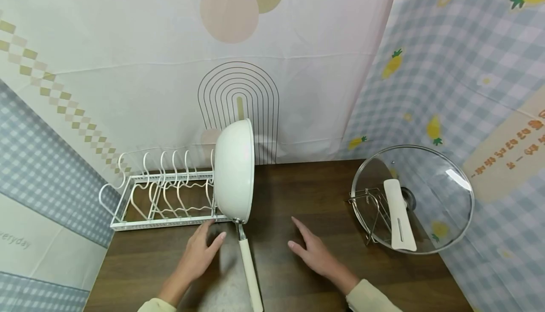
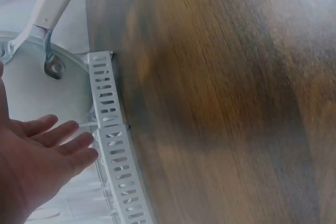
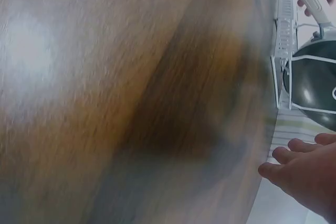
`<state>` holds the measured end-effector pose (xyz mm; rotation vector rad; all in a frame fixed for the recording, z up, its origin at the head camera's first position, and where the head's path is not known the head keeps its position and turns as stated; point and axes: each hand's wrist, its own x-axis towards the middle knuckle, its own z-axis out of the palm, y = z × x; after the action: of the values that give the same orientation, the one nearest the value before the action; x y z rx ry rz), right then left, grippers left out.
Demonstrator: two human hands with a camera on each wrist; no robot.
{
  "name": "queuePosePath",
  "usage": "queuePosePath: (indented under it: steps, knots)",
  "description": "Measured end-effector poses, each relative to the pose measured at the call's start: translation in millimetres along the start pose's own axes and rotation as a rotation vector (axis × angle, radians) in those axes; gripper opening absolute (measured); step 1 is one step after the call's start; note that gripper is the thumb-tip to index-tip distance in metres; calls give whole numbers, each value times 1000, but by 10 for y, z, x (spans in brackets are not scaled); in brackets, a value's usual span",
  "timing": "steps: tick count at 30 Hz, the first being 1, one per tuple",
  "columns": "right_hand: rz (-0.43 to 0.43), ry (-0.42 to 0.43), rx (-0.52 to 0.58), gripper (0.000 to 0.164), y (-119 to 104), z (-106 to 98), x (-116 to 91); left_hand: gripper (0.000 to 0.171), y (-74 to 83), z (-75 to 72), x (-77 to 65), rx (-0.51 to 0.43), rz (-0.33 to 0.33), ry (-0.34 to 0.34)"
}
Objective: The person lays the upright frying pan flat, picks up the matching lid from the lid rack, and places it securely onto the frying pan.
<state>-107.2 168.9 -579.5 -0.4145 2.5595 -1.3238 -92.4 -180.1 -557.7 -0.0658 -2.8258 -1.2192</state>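
A white frying pan (image 1: 233,172) stands on its side at the right end of a white metal rack (image 1: 166,222). Its dark inside (image 3: 310,85) shows in the right wrist view, and its long pale handle (image 1: 251,274) points toward me. To the left of that handle is my left hand (image 1: 197,251), fingers extended, near the rack's front rail and apart from the handle. My right hand (image 1: 317,254) hovers over the table to the right of the pan, fingers extended, holding nothing.
At the right, a glass lid (image 1: 443,198) leans upright in a small wire stand (image 1: 374,212); a long white slotted piece (image 1: 399,215) lies across its face. Several curved white dividers (image 1: 180,198) rise from the rack. Printed cloth (image 1: 319,89) hangs behind the brown wooden table (image 1: 298,189).
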Motion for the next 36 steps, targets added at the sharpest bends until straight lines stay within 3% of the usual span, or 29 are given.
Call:
queuePosePath:
  steps: [7, 13, 17, 22, 28, 36]
  knots:
    - [-2, -45, 111, 68, -52, 57, 11, 62, 37, 32, 24, -100, -51, -21]
    - [-21, -134, 292, 64, -78, 112, 46, 57, 86, 60, 41, -202, -82, -56]
    - [-30, -204, 436, 62, -82, 144, 65, 55, 125, 87, 50, -311, -103, -92]
    - [-29, -253, 523, 61, -74, 185, 70, 55, 173, 115, 47, -434, -126, -139]
    - [35, -301, 575, 60, -106, 236, 47, 52, 215, 152, 40, -507, -145, -153]
    - [128, -435, 770, 65, -168, 279, 35, 51, 295, 189, 36, -635, -221, -162]
